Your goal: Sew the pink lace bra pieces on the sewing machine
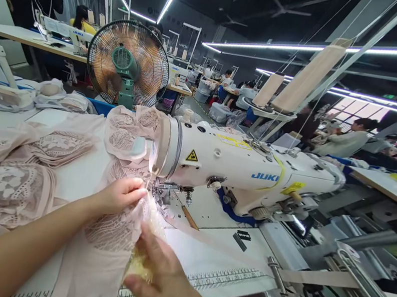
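Note:
Pale pink lace fabric [112, 230] lies under the head of a white JUKI sewing machine [220, 157] and hangs toward me over the table. My left hand [122, 196] pinches this fabric just in front of the lit needle area. Lower and to the right, my right hand [165, 275] has its fingertips at the fabric's edge, thumb spread below; the fabric passes between them. Beside that edge runs a shiny, yellowish translucent strip [144, 256]. More of the lace is bunched behind the needle. The needle tip itself is hard to make out.
Stacked lace pieces [25, 185] cover the table's left side. A wooden-handled tool [190, 217] and a dark blade [244, 235] lie right of the needle. A printed ruler [226, 277] follows the front edge. Behind stands a fan [129, 63]; thread cones [309, 76] rise above the machine.

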Demonstrator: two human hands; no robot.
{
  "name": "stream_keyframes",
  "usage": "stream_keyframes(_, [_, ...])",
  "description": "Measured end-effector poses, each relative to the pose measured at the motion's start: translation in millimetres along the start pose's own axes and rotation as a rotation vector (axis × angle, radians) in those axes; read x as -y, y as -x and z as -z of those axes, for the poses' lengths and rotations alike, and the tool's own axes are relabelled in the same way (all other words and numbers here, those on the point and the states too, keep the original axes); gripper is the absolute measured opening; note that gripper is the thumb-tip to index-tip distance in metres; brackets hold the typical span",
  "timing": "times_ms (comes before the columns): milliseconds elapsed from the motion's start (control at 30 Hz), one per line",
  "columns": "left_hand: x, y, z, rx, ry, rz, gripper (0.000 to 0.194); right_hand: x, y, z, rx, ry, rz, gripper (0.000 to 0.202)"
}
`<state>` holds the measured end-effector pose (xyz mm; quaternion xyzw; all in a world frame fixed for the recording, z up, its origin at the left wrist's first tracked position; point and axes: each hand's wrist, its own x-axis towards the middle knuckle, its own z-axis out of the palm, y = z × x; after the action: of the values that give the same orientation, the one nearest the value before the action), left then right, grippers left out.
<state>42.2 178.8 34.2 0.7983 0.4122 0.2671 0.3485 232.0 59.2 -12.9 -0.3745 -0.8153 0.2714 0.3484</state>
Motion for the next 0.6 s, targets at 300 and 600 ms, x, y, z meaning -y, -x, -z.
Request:
stream_keyframes(300, [11, 3, -3.4, 0.015, -0.356, 0.088, 0.029, -3, -28, -6, -0.125, 0.1, -0.306, 0.029])
stream_keyframes(600, [-7, 24, -29.5, 0.148, -0.947, 0.045, 0.069, -6, -27, 17, 0.21, 0.47, -0.546, 0.045])
